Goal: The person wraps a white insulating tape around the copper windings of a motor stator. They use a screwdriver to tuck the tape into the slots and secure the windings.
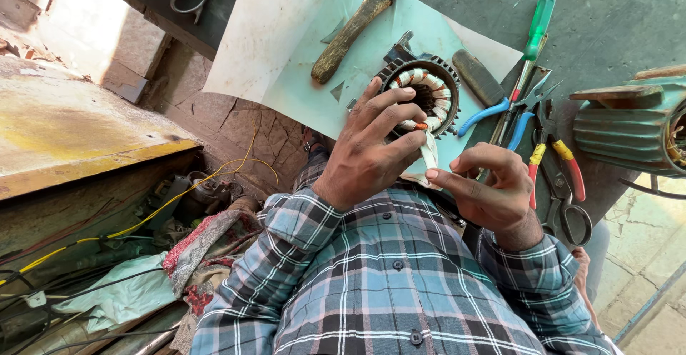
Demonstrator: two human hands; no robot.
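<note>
- The motor stator (427, 91), a dark toothed ring with white-taped copper windings inside, stands on a pale paper sheet (286, 41) on the bench (614, 19).
- The left hand (368, 148) rests against the near side of the stator, fingers spread and curled over its rim, touching the windings.
- A narrow white strip (430, 151) hangs from the near edge of the stator; the right hand (486, 187), just below the stator, has thumb and fingertips drawn close by the strip's lower end, but whether they pinch it cannot be told.
- A wooden-handled hammer (354, 26) lies on the sheet up and left of the stator.
- Just right of the stator lie a dark flat tool (477, 76), blue-handled pliers (500, 112) and a green-handled screwdriver (536, 30).
- Further right are red-and-yellow-handled cutters (557, 162) and scissors (568, 216).
- A teal finned motor housing (629, 130) stands far right of the stator.
</note>
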